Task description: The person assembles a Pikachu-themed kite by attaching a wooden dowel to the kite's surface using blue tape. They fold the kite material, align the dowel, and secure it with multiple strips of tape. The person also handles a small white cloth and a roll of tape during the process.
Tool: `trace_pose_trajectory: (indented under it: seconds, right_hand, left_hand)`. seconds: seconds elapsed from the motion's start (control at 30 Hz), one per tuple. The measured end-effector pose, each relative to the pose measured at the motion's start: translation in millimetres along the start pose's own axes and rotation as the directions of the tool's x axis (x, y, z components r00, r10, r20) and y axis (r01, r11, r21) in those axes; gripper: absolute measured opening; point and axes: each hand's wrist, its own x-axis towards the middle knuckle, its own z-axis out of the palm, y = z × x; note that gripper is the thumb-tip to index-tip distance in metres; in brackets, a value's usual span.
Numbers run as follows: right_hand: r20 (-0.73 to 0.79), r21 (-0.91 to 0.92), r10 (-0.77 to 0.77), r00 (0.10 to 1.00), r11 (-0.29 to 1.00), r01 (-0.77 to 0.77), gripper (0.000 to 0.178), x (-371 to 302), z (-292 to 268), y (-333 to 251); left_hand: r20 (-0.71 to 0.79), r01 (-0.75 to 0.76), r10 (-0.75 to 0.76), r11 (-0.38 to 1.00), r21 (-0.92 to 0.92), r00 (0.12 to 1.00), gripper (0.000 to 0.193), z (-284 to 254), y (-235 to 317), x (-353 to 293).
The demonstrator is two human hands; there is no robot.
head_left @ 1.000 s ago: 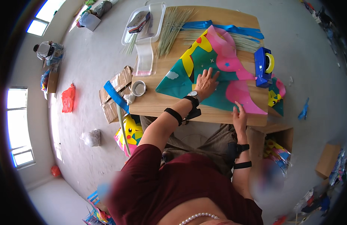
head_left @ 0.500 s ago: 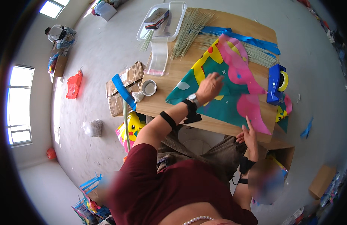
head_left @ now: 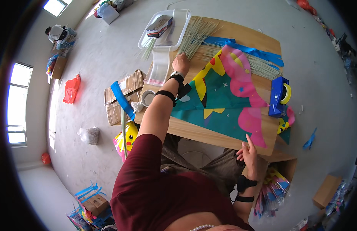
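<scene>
A triangular kite sail [head_left: 230, 96] of green, pink and yellow printed fabric lies on the wooden table in front of me. My left hand [head_left: 181, 64] reaches to the near ends of a fanned bundle of thin pale sticks [head_left: 197, 34], its fingers bent and closed on the stick ends. How many it grips is hidden. At the table's near edge, my right hand [head_left: 248, 154] is open, index finger stretched out to the sail's lower edge, the other fingers loosely bent. It holds nothing.
A blue tape dispenser [head_left: 278, 96] stands on the right of the table [head_left: 259, 36]. Around the back are a clear plastic tray [head_left: 142, 38] holding a small box [head_left: 159, 25], blue ribbon strips [head_left: 255, 49] and more sticks. A tape roll [head_left: 148, 98] lies left, near flattened cardboard [head_left: 128, 86].
My left hand has moved from above the middle of the sail, up and left to the stick bundle. My right hand stays by the sail's lower edge. The whole view has shifted slightly.
</scene>
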Motion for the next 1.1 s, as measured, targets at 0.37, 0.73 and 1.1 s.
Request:
trace_pose_trajectory:
  seconds: [0.37, 0.73, 1.1]
  right_hand:
    - [0.001, -0.022, -0.081, 0.997, 0.996, 0.081, 0.053, -8.3, 3.6, 6.8]
    - [-0.018, -0.026, -0.166, 0.986, 0.986, 0.166, 0.049, -24.5, 7.1, 19.9]
    - [-0.411, 0.291, -0.416, 0.811, 0.783, 0.55, 0.034, -27.7, 4.7, -15.7]
  left_hand:
    - [-0.036, 0.028, -0.032, 0.994, -0.107, 0.999, 0.018, -12.3, -10.4, 6.4]
    - [-0.011, -0.169, 0.175, 0.93, -0.327, 0.984, 0.02, -63.8, -0.9, -25.3]
    - [0.443, -0.13, 0.526, 0.737, -0.663, 0.726, 0.011, -161.5, 58.1, -245.5]
